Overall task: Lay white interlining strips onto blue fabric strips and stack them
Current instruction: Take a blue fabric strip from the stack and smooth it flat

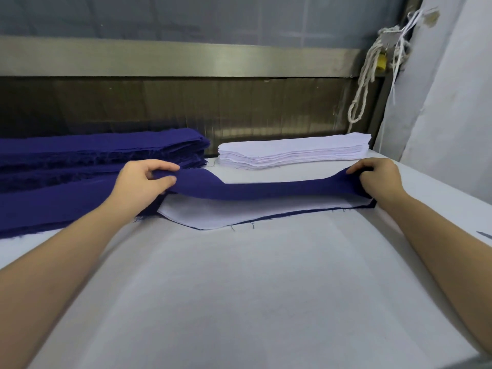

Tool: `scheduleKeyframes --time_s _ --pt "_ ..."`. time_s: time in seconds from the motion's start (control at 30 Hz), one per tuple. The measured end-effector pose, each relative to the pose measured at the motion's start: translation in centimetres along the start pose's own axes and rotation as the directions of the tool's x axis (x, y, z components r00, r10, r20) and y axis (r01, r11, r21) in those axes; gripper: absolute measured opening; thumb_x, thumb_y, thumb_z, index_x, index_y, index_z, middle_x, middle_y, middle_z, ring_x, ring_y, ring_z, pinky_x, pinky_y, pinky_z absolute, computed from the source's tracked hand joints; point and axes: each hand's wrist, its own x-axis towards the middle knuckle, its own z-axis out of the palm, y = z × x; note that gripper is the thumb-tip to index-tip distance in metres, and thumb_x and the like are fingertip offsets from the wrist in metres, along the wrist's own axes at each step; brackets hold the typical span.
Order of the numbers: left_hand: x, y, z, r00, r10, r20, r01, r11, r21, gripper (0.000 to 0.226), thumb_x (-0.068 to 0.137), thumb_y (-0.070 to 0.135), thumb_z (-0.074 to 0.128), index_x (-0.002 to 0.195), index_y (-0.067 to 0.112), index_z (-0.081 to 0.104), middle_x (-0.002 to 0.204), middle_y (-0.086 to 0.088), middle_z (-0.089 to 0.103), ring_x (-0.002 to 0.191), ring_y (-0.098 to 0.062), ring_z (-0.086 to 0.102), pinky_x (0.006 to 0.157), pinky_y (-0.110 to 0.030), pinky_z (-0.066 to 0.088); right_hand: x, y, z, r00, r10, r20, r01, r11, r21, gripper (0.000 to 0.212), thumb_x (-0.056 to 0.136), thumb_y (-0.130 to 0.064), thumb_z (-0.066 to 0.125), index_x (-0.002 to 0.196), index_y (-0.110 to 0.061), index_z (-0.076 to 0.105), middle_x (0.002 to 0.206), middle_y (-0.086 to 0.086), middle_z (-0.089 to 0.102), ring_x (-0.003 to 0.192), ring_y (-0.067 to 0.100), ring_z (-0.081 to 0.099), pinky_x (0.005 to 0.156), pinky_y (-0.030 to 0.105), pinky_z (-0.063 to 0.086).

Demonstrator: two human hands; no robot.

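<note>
Left hand (141, 182) and right hand (380, 179) each pinch one end of our long dark-blue fabric strip (266, 189); long axis runs hand to hand, sagging just above the flat white interlining strip (213, 215) below both hands. We'd lower it straight down.

Single view: a wide-angle camera at head height, facing forward and down across the table (253, 288). Both forearms enter from the near corners. The left hand (143, 182) and right hand (378, 177), gripping a blue fabric strip (266, 189), sit mid-frame, close to the lens. The far wall panel (186, 102) fills the upper frame. Straight edges bow toward the borders.
</note>
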Motion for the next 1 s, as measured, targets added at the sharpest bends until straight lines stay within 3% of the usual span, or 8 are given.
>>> scheduleKeyframes --time_s 0.13,0.3,0.43,0.6,0.83,1.0 --pt "-0.3 0.3 -0.4 0.982 0.073 0.172 -0.077 0.997 0.013 0.037 0.081 -0.001 0.066 0.099 0.031 0.068 0.106 0.011 0.067 0.101 -0.005 0.062 0.090 -0.026 0.047 0.2 0.3 -0.3 1.000 0.010 0.012 -0.010 0.999 -0.049 0.048 0.072 0.011 0.028 0.074 -0.016 0.068 0.093 0.005 0.063 0.088 0.024 0.051 0.053 0.025 0.038" --pt "-0.7 -0.2 -0.2 0.942 0.090 0.324 -0.174 0.954 0.242 0.036 0.080 0.006 0.070 0.094 0.039 0.064 0.102 0.026 0.060 0.096 0.000 0.057 0.082 -0.015 0.040 -0.2 0.9 0.1 0.996 0.023 0.089 -0.013 0.994 -0.112 0.042 0.076 0.010 0.035 0.075 -0.015 0.069 0.088 0.004 0.062 0.083 0.022 0.050 0.064 0.027 0.038" --pt "-0.5 -0.3 -0.2 0.945 0.098 0.311 -0.189 0.942 0.279 0.025 0.083 0.013 0.069 0.090 0.036 0.066 0.095 0.026 0.060 0.092 0.000 0.055 0.082 -0.019 0.038 -0.3 1.1 0.1 0.993 0.012 0.114 0.002 0.992 -0.127 0.038 0.077 0.011 0.040 0.077 -0.014 0.069 0.085 0.002 0.061 0.085 0.020 0.050 0.070 0.028 0.039" --pt "-0.4 -0.6 -0.3 0.945 0.084 0.317 -0.181 0.940 0.289 0.026 0.084 0.012 0.068 0.081 0.038 0.066 0.089 0.029 0.059 0.084 0.010 0.054 0.077 -0.020 0.040 -0.4 1.0 0.0 0.994 0.002 0.111 0.015 0.988 -0.152 0.045 0.074 0.015 0.033 0.079 -0.012 0.069 0.089 0.003 0.060 0.087 0.020 0.049 0.073 0.028 0.037" --pt "-0.3 -0.9 -0.3 0.934 0.123 0.335 -0.224 0.933 0.283 0.029 0.081 0.012 0.071 0.077 0.040 0.065 0.086 0.032 0.060 0.080 0.024 0.051 0.068 0.000 0.036 -0.4 0.7 -0.1 0.997 -0.032 0.076 0.044 0.985 -0.164 0.047 0.075 0.017 0.031 0.079 -0.012 0.068 0.093 0.003 0.058 0.094 0.021 0.048 0.078 0.027 0.036" --pt "-0.2 -1.1 -0.4 0.929 0.148 0.340 -0.252 0.924 0.287 0.030 0.080 0.011 0.073 0.078 0.040 0.065 0.087 0.028 0.062 0.082 0.019 0.054 0.068 0.002 0.035 -0.3 0.8 0.0 0.995 -0.001 0.100 0.019 0.983 -0.184 0.046 0.076 0.015 0.032 0.079 -0.014 0.066 0.097 0.007 0.062 0.092 0.021 0.048 0.075 0.027 0.036"
